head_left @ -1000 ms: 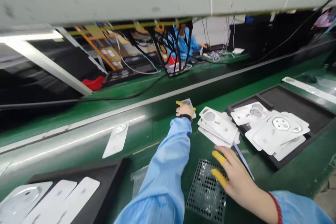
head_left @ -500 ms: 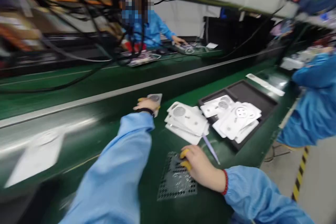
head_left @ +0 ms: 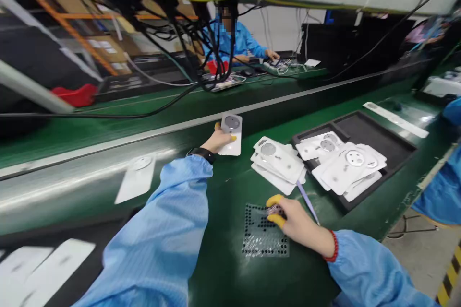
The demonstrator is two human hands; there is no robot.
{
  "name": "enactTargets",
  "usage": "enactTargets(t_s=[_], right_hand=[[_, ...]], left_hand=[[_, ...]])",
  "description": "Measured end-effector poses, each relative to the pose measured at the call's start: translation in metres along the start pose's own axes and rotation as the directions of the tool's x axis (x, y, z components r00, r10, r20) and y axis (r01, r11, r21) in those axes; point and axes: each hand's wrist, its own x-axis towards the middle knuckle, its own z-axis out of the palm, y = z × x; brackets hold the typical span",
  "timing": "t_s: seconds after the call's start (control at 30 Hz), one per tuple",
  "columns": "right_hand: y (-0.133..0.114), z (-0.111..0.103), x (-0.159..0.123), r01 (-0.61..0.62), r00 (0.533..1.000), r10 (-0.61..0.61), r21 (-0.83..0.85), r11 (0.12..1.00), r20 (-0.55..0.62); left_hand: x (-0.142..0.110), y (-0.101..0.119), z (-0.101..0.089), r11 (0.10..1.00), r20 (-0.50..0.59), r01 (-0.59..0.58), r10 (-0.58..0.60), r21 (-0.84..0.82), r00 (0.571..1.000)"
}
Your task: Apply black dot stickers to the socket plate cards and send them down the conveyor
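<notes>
— Green worktop (head_left: 225,235) recorded; co-worker in blue (head_left: 248,41) beyond it, towards 12 o'clock. Position of the item under inspection?

— White plate (head_left: 234,132), mid-view, towards the far side of the worktop. Left grip (head_left: 218,141) is closed on it at the left edge, thumb across the face. Contact with the surface cannot be told.

— Orientation?

— Long axis runs 12 to 6 o'clock. The end bearing the grey disc points to 12.

— Right grip (head_left: 293,218)?

— At the perforated sheet (head_left: 261,237), 5 o'clock from the plate. Yellow-tipped thumb and finger curl over its upper right corner, something glossy between them; whether it is held, I cannot tell.

— Surroundings?

— Plate pile (head_left: 284,163) at 4 o'clock, top disc towards 10; purple stick (head_left: 307,200) beside it, axis 11 to 5. Black tray (head_left: 378,134) at 3, bearing overlapping plates. Lone plate (head_left: 135,182) between 8 and 9, disc end towards 1.
</notes>
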Motion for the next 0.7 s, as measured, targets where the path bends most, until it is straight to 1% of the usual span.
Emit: enactTargets(t_s=[0.03,0.1,0.13,0.2,0.27,0.33,0.37,0.4,0.47,0.5,0.53,0.6,0.63,0.67,0.7], right_hand=[[0.0,-0.003,-0.002,-0.015,1.0,0.015,0.056,0.998,0.011],[-0.003,-0.011,-0.005,-0.057,0.997,0.047,0.194,0.979,0.056],[-0.005,-0.015,-0.007,-0.09,0.993,0.066,0.283,0.955,0.095],[-0.012,-0.021,-0.009,-0.182,0.973,0.091,0.463,0.867,0.211],[-0.019,-0.024,-0.008,-0.275,0.936,0.077,0.575,0.771,0.344],[-0.023,-0.023,-0.007,-0.313,0.905,0.049,0.586,0.747,0.422],[-0.024,-0.021,-0.005,-0.315,0.897,0.042,0.571,0.758,0.439],[-0.024,-0.019,-0.004,-0.31,0.892,0.043,0.542,0.781,0.449],[-0.023,-0.014,-0.003,-0.28,0.886,0.051,0.445,0.851,0.46],[-0.023,-0.011,-0.003,-0.245,0.887,0.047,0.381,0.892,0.46],[-0.025,-0.009,-0.003,-0.184,0.895,0.03,0.308,0.934,0.444],[-0.032,-0.005,-0.004,0.012,0.938,-0.055,0.127,0.992,0.343],[-0.038,-0.001,-0.006,0.123,0.955,-0.127,0.029,0.992,0.268],[-0.044,0.003,-0.008,0.222,0.958,-0.207,-0.055,0.974,0.197],[-0.049,0.008,-0.01,0.299,0.949,-0.283,-0.112,0.948,0.138]], left_hand=[[-0.016,-0.01,-0.009,0.999,-0.006,0.027,-0.027,-0.031,1.0],[-0.064,-0.032,-0.026,0.991,-0.018,0.073,-0.075,-0.116,0.997],[-0.094,-0.043,-0.032,0.98,-0.039,0.089,-0.098,-0.176,0.994],[-0.158,-0.065,-0.035,0.945,-0.019,0.192,-0.204,-0.264,0.979],[-0.217,-0.082,-0.027,0.897,0.036,0.293,-0.298,-0.332,0.954],[-0.26,-0.093,-0.012,0.849,0.096,0.346,-0.337,-0.398,0.937],[-0.274,-0.095,-0.004,0.83,0.108,0.352,-0.34,-0.432,0.934],[-0.284,-0.097,0.003,0.814,0.116,0.35,-0.336,-0.463,0.935],[-0.293,-0.097,0.013,0.793,0.127,0.335,-0.315,-0.508,0.94],[-0.294,-0.096,0.016,0.787,0.135,0.327,-0.302,-0.523,0.944],[-0.294,-0.096,0.017,0.782,0.144,0.322,-0.291,-0.533,0.946],[-0.293,-0.094,0.018,0.772,0.147,0.312,-0.278,-0.554,0.949],[-0.294,-0.094,0.017,0.765,0.141,0.306,-0.277,-0.566,0.951],[-0.294,-0.094,0.017,0.756,0.134,0.303,-0.278,-0.581,0.951],[-0.295,-0.094,0.017,0.745,0.13,0.301,-0.281,-0.596,0.951]])
